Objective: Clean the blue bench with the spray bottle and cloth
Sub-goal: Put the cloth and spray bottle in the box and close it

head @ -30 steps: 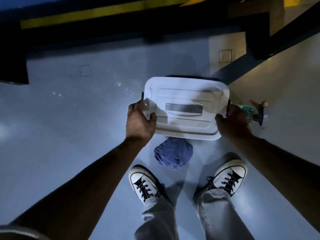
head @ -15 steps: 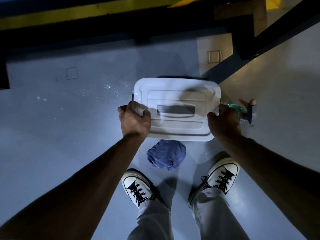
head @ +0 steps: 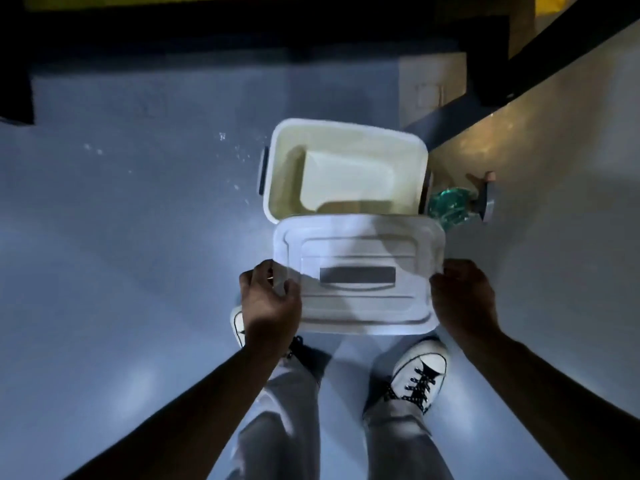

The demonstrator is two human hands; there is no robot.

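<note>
I look straight down at a grey-blue floor. My left hand (head: 270, 296) and my right hand (head: 462, 296) grip the two short ends of a white plastic lid (head: 358, 271), held above my feet. Beyond the lid stands the open white storage box (head: 343, 168), with a pale empty interior. A spray bottle (head: 453, 202) with teal liquid and a dark trigger head lies on the floor just right of the box. The blue cloth is hidden under the lid. A dark bench edge with a yellow stripe (head: 242, 26) runs across the top.
My two white sneakers (head: 419, 375) and grey trouser legs are below the lid. A dark bar (head: 568, 32) slants across the upper right over a beige floor patch. Small white specks dot the floor left of the box.
The lid has come off the box and moved toward me with both hands, uncovering the box's inside. It now hides the blue cloth that lay in front of my feet.
</note>
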